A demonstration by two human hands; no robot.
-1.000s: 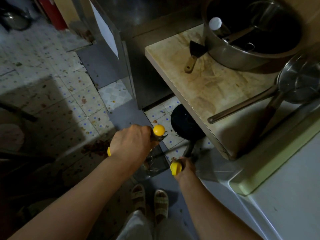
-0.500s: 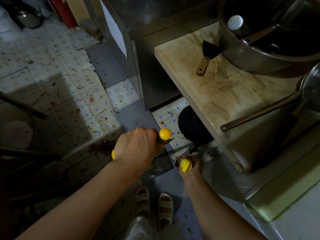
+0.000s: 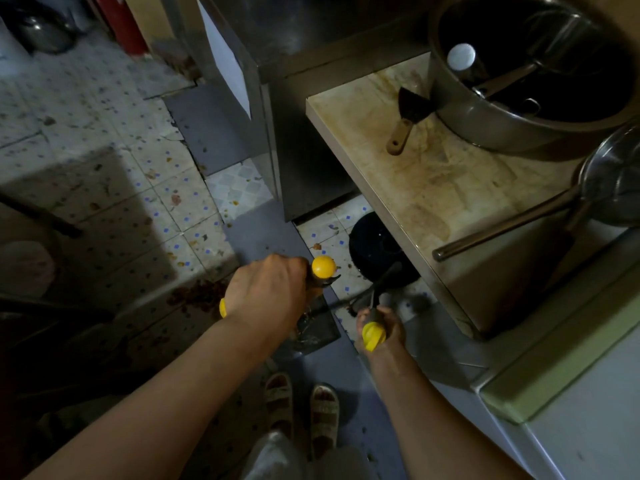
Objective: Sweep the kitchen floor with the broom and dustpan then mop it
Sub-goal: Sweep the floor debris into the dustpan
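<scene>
The broom [image 3: 375, 287] is down by the black pan [image 3: 375, 252] on the floor under the counter [image 3: 408, 174]; its dark handle runs from the yellow-capped grip up toward the pan, and what looks like its bristle end sits just this side of the pan, too dim to make out well. The right hand [image 3: 382, 323] is curled round that grip, and over the last second it has slid a little further from the pan and toward the sandalled feet [image 3: 301, 403], which reads to me as a short pulling stroke, drawing dirt out from under the counter. The dustpan [image 3: 313, 327] lies flat on the grey strip nearer the feet than the pan is; the left hand [image 3: 268, 292] is clamped on its yellow-knobbed handle [image 3: 323, 266] and has barely shifted. A heap of brownish scraps [image 3: 199, 294] lies beyond the left hand from the pan, not yet gathered, and litter is scattered over the tiled floor [image 3: 104, 168] further out. My guess is that sweeping is in its early part and mopping is far off.
</scene>
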